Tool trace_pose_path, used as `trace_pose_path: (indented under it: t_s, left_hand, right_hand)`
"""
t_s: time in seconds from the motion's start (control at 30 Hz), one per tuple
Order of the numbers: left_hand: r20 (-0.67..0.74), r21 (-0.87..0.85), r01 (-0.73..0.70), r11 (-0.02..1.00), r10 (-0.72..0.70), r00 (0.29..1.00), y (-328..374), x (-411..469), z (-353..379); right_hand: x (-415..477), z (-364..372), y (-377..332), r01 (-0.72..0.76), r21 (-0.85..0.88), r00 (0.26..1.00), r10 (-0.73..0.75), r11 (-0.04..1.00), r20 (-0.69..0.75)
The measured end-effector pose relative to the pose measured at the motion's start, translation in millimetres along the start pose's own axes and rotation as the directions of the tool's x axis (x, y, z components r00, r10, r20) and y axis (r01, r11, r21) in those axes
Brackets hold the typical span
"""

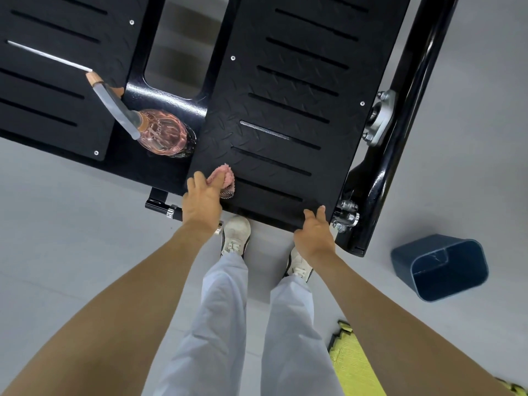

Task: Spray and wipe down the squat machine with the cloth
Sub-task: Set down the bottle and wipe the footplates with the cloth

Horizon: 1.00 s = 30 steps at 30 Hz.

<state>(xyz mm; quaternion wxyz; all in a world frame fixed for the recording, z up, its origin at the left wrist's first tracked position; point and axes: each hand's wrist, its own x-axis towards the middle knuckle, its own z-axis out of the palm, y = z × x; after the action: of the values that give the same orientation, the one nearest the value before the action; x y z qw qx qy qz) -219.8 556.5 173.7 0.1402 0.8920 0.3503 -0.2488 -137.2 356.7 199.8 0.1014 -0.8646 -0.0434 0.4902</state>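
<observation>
The small pink fluffy cloth (226, 178) sits bunched on the squat machine's black diamond-tread footplate (288, 110), pinched by the curled fingers of the left hand (203, 202). The right hand (314, 237) rests near-straight fingers on the plate's near edge. Beyond the left fingers stands the clear pink spray bottle (163, 132). Wiping seems to be the step in hand. Next, the cloth probably needs pressing flat and sweeping away from the fingers, along the slots.

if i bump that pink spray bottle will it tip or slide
The spray bottle has a trigger head jutting well to one side, so a knock would probably tip it. It stands on the glossy painted frame, so it may also slide easily. Pink liquid shows inside, which likely adds some steadying weight.
</observation>
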Motion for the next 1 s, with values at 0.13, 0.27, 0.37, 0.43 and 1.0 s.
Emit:
trace_pose_path:
  t_s: [0.13, 0.27, 0.37, 0.43, 1.0]
  left_hand:
    - [0.015, -0.309, 0.237, 0.921, -0.244, 0.970, 30, -4, 9]
    - [0.041, -0.438, 0.226, 0.870, -0.232, 0.972, 68, -16, 17]
    - [0.091, -0.370, 0.083, 0.925, -0.053, 0.994, 92, -30, 23]
    - [0.159, -0.328, -0.045, 0.944, 0.102, 0.982, 111, -40, 29]
    - [0.072, 0.322, -0.593, 0.738, 0.605, 0.793, 139, 17, -3]
  right_hand:
    - [-1, 1, 3, 0.013, -0.007, 1.000, -0.013, 1.000, -0.019]
    - [0, -2, 4, 0.011, 0.029, 0.998, -0.009, 1.000, -0.065]
    - [2, -4, 5, 0.005, 0.044, 0.996, -0.001, 0.999, -0.086]
    - [4, -4, 6, 0.013, 0.055, 0.995, -0.007, 0.998, -0.100]
    - [28, -36, -6, 0.053, 0.022, 0.974, -0.047, 0.998, -0.222]
